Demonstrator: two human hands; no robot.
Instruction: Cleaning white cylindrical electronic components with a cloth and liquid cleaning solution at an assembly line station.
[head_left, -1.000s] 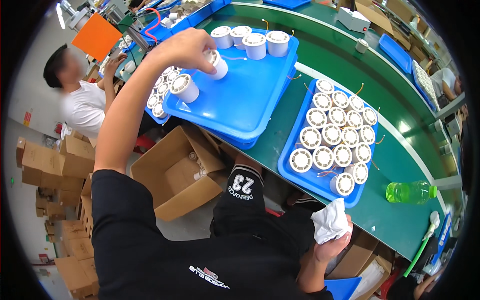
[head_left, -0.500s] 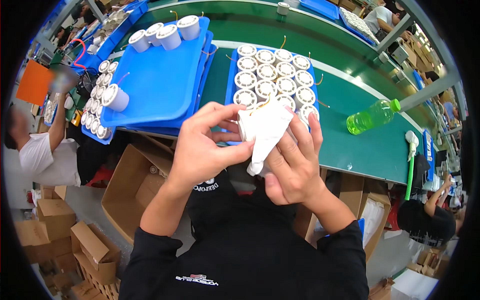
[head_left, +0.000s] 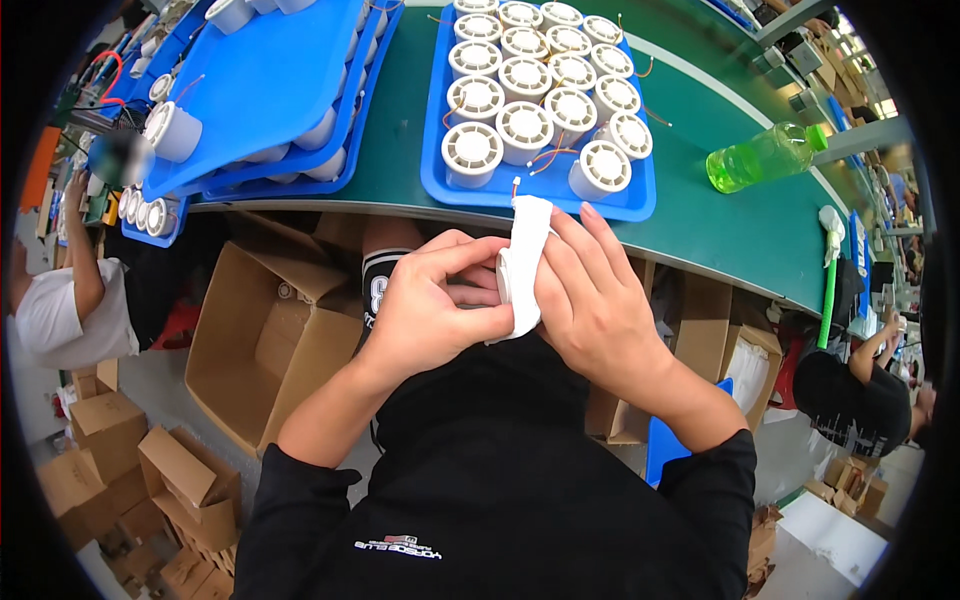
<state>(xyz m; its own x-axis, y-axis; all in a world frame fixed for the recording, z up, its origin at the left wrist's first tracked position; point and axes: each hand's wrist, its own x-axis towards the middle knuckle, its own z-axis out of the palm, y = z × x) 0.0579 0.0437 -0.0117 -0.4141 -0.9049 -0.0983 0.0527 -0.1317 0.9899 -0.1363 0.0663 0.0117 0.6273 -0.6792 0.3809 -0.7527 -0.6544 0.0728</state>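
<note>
The white cylinder [head_left: 503, 278] is held in front of the body, near the worktop [head_left: 690, 235] edge. Only a small part of its smooth, pale side is visible, so I cannot tell whether it carries writing. The left hand [head_left: 425, 300] grips it between thumb and fingers; the right hand [head_left: 600, 295], with fingers extended, presses a white cloth [head_left: 528, 265] around it. Above the cloth rises a thin wire [head_left: 516, 188] with a small plug. Beyond, similar cylinders with slotted round tops stand in a blue tray [head_left: 642, 198]. Small white lettering crosses the black shirt [head_left: 520, 500].
</note>
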